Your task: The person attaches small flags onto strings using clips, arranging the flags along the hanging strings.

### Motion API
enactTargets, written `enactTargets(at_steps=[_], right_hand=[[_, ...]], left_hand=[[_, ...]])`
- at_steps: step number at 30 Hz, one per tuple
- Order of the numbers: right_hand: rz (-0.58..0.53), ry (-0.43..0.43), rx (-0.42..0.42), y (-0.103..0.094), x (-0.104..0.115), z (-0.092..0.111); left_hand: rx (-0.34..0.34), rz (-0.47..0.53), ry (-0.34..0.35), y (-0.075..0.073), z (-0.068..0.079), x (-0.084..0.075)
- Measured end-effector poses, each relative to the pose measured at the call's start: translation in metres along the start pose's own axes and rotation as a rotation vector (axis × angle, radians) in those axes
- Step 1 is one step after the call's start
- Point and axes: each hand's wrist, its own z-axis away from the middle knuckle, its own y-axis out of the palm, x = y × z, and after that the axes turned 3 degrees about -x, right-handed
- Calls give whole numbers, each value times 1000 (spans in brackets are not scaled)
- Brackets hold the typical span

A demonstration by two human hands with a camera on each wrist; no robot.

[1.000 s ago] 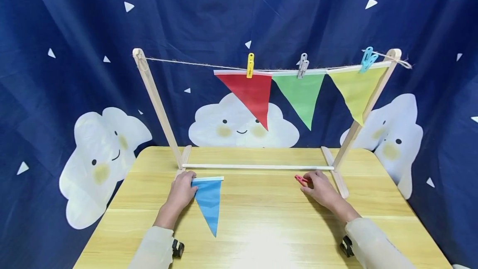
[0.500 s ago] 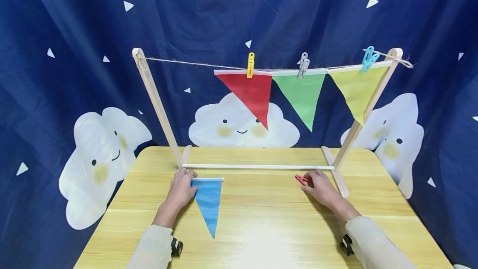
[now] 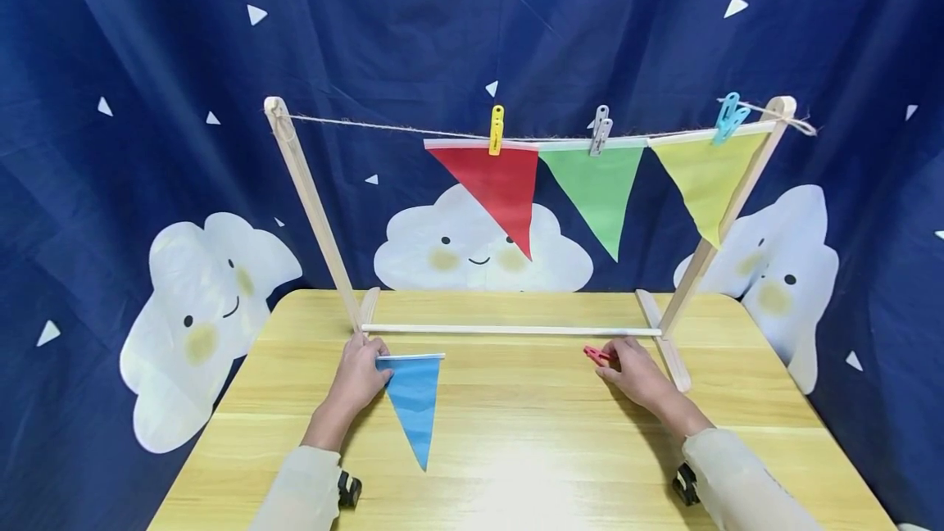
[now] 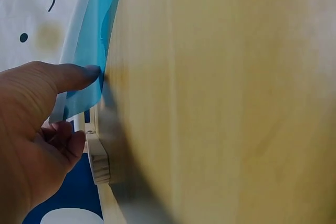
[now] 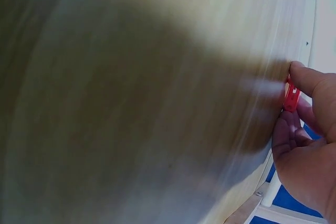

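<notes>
My left hand (image 3: 359, 374) pinches the upper left corner of a blue triangular flag (image 3: 415, 400), just above the table near the stand's left foot. In the left wrist view the thumb lies across the flag (image 4: 89, 51) beside its white top strip. On the right, my right hand (image 3: 636, 371) holds a small red clothespin (image 3: 594, 356) between thumb and fingers, close to the stand's right foot. The right wrist view shows the red clothespin (image 5: 291, 97) partly covered by the fingertips.
A wooden stand carries a string (image 3: 383, 127) between its left post (image 3: 313, 203) and right post (image 3: 693, 277). Red (image 3: 496, 183), green (image 3: 599, 187) and yellow (image 3: 711, 174) flags hang from it by clothespins. A white rod (image 3: 509, 329) joins the feet on the table (image 3: 516, 424).
Both hands stay nearly still, keeping hold of the flag and the clothespin. The blue flag's top edge dips slightly and its lower tip sways a little.
</notes>
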Motion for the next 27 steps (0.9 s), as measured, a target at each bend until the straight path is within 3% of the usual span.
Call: enactTargets(at_steps=[10, 14, 20, 27], right_hand=[[-4, -8, -8, 1, -2, 0], [-4, -15, -9, 1, -2, 0], [-10, 15, 7, 1, -1, 1], [-10, 19, 10, 1, -2, 0]], left_hand=[[-30, 99, 34, 5, 1, 5], [-39, 185, 12, 6, 3, 6], [1, 386, -95, 8, 5, 5], [12, 546, -225, 8, 5, 3]])
